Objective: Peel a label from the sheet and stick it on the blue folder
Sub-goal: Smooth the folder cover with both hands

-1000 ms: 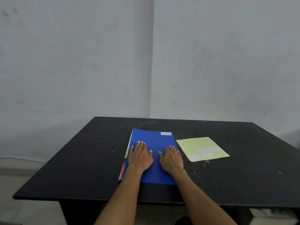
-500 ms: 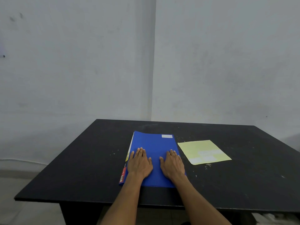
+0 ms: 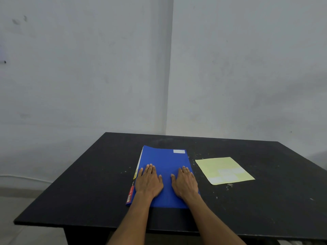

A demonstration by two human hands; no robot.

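On the blue folder point(image 3: 166, 167), we rest left hand point(image 3: 149, 182) and right hand point(image 3: 185, 183) flat, fingers extended, holding nothing; a blank white label point(image 3: 179, 151) occupies its far-right corner, the yellow label sheet point(image 3: 224, 170) lying just right.

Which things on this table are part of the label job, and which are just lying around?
Part of the job:
- blue folder, with a white label at its far right corner
- yellow label sheet
- left hand and right hand, both flat on the folder

Just there:
- black table
- pale specks on the tabletop
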